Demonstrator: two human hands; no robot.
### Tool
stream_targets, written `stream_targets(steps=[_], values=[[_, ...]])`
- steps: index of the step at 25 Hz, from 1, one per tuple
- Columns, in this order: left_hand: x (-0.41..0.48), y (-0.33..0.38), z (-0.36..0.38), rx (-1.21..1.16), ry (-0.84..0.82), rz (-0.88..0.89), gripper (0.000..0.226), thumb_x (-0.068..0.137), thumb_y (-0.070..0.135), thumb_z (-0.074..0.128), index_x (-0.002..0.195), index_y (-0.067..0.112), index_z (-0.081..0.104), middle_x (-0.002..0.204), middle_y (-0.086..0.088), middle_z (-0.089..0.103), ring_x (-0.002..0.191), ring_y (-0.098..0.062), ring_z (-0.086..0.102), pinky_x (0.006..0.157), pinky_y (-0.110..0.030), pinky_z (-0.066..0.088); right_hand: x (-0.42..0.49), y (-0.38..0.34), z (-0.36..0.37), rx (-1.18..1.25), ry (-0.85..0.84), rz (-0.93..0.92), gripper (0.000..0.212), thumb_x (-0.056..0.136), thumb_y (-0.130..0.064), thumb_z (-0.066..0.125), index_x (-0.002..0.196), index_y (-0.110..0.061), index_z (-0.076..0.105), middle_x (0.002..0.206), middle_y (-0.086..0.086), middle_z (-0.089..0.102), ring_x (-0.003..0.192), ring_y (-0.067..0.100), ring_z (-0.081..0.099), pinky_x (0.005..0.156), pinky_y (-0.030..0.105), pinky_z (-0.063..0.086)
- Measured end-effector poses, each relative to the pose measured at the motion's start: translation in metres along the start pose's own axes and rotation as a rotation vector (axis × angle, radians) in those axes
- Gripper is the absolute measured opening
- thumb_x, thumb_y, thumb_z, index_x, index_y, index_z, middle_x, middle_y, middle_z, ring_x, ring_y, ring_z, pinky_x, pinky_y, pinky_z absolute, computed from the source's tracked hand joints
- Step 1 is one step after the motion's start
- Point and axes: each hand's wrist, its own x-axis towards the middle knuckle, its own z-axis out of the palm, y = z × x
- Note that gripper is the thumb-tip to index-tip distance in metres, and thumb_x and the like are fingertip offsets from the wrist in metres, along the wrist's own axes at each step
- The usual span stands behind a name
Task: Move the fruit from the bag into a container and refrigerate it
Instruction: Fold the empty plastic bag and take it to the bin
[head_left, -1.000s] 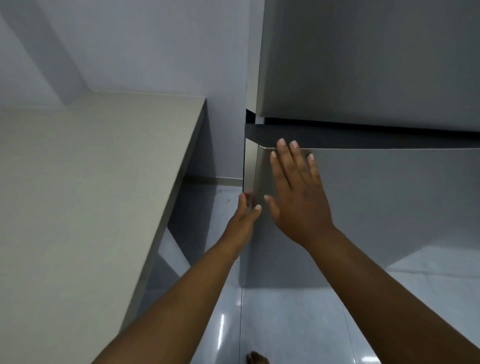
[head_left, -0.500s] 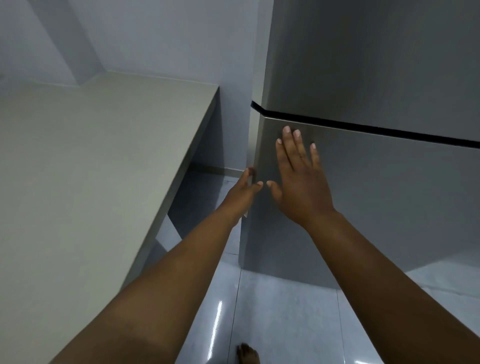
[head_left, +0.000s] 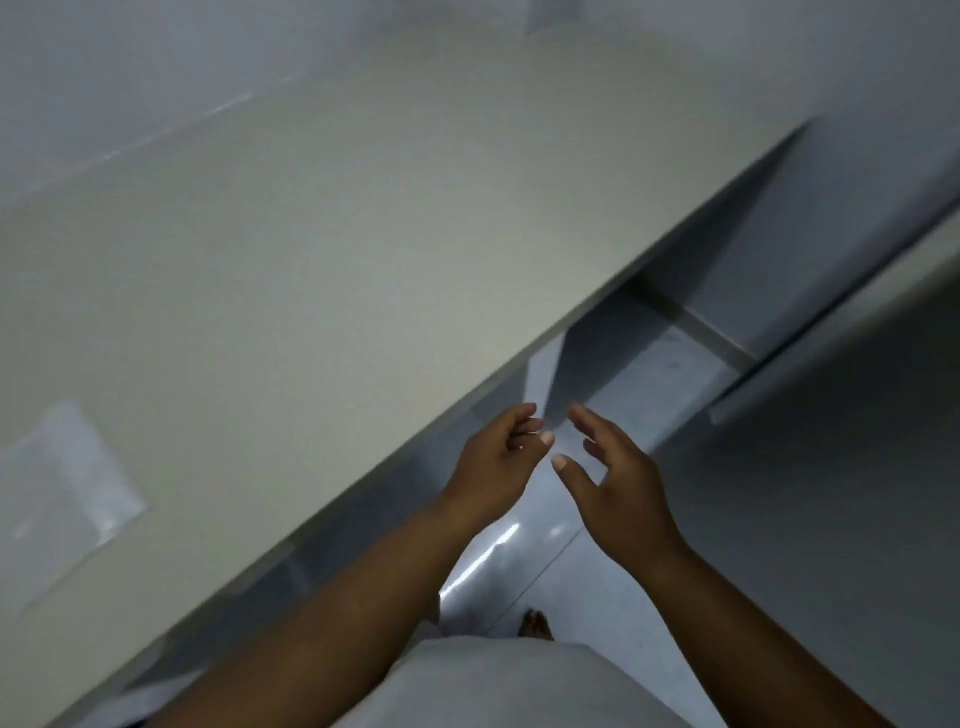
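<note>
The grey refrigerator (head_left: 841, 467) fills the right side of the tilted, blurred view, its doors closed. My left hand (head_left: 493, 462) and my right hand (head_left: 618, 483) hang side by side over the floor, in front of the counter edge and clear of the fridge. Both hands hold nothing, fingers loosely curled and apart. A clear plastic bag (head_left: 67, 499) lies flat on the counter at the far left. No fruit and no container can be seen.
The pale counter (head_left: 322, 249) runs diagonally across the left and middle. Glossy white floor tiles (head_left: 519, 561) show between counter and fridge, with my bare foot (head_left: 537, 626) below. The grey wall (head_left: 156, 62) is behind the counter.
Both hands have come off the fridge door, which closed, and dropped down near the counter edge. The view has swung left and tilted toward the counter.
</note>
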Motion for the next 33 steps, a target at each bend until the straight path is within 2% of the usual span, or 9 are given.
stream_targets(steps=[6,10,13,15,20,23,26,30,33], values=[[-0.079,-0.069,-0.145,-0.069,0.508,-0.156,0.042,0.092,0.033,0.059,0.132,0.026,0.053,0.117,0.013,0.061,0.099,0.007,0.057,0.074,-0.002,0.042,0.025,-0.068,0.137,0.047,-0.41,-0.102,0.055,0.09,-0.025,0.065,0.142,-0.023,0.045,0.139,-0.01,0.053,0.121,0.005,0.053,0.096,0.013,0.042],[-0.122,-0.111,-0.238,-0.085,0.764,-0.266,0.043,0.091,0.032,0.061,0.133,0.022,0.053,0.116,0.008,0.062,0.096,-0.004,0.059,0.077,-0.01,0.04,0.038,-0.124,0.237,0.032,-0.55,-0.074,0.05,0.09,-0.022,0.067,0.137,-0.022,0.051,0.128,-0.009,0.061,0.11,0.0,0.057,0.083,0.004,0.039],[-0.145,-0.147,-0.305,-0.143,0.922,-0.365,0.043,0.089,0.031,0.063,0.13,0.02,0.055,0.117,0.003,0.064,0.102,-0.012,0.061,0.093,-0.027,0.047,0.048,-0.161,0.309,-0.009,-0.605,-0.048,0.046,0.089,-0.026,0.066,0.133,-0.021,0.054,0.122,-0.007,0.064,0.099,-0.001,0.059,0.083,0.009,0.039],[-0.155,-0.171,-0.343,-0.15,0.973,-0.432,0.045,0.088,0.033,0.062,0.131,0.019,0.055,0.122,0.001,0.063,0.11,-0.016,0.06,0.1,-0.035,0.046,0.056,-0.18,0.35,-0.06,-0.644,-0.033,0.047,0.089,-0.03,0.065,0.134,-0.02,0.054,0.121,-0.006,0.064,0.1,0.004,0.058,0.088,0.018,0.041],[-0.163,-0.224,-0.413,-0.026,1.054,-0.603,0.048,0.088,0.033,0.061,0.131,0.014,0.052,0.134,-0.01,0.053,0.122,-0.027,0.052,0.102,-0.034,0.039,0.072,-0.213,0.437,-0.219,-0.639,-0.029,0.047,0.089,-0.032,0.062,0.131,-0.014,0.055,0.117,0.0,0.065,0.113,0.019,0.058,0.098,0.029,0.044],[-0.158,-0.244,-0.432,-0.005,1.069,-0.708,0.051,0.087,0.034,0.06,0.132,0.012,0.051,0.135,-0.012,0.051,0.125,-0.032,0.047,0.103,-0.038,0.038,0.076,-0.219,0.473,-0.321,-0.635,-0.061,0.04,0.089,-0.027,0.061,0.124,-0.009,0.059,0.105,0.003,0.068,0.112,0.024,0.058,0.093,0.029,0.044],[-0.153,-0.252,-0.439,-0.094,1.087,-0.738,0.052,0.086,0.031,0.063,0.131,0.007,0.051,0.132,-0.012,0.057,0.123,-0.029,0.052,0.1,-0.031,0.038,0.077,-0.22,0.49,-0.416,-0.637,-0.083,0.038,0.087,-0.029,0.063,0.117,-0.007,0.063,0.114,0.007,0.068,0.115,0.028,0.058,0.092,0.029,0.043],[-0.162,-0.251,-0.423,-0.191,1.112,-0.772,0.03,0.081,0.026,0.07,0.103,0.007,0.067,0.112,-0.013,0.069,0.108,-0.031,0.062,0.09,-0.031,0.047,0.079,-0.215,0.49,-0.409,-0.715,-0.103,0.015,0.082,-0.031,0.068,0.075,-0.018,0.063,0.074,-0.007,0.061,0.084,0.025,0.06,0.074,0.03,0.044],[-0.184,-0.245,-0.39,-0.334,1.209,-0.76,0.015,0.079,0.022,0.073,0.085,0.015,0.061,0.089,-0.003,0.065,0.091,-0.025,0.063,0.081,-0.029,0.049,0.069,-0.212,0.479,-0.384,-0.825,-0.221,0.014,0.081,-0.027,0.069,0.084,-0.015,0.062,0.074,-0.008,0.058,0.077,0.019,0.058,0.071,0.03,0.044]])
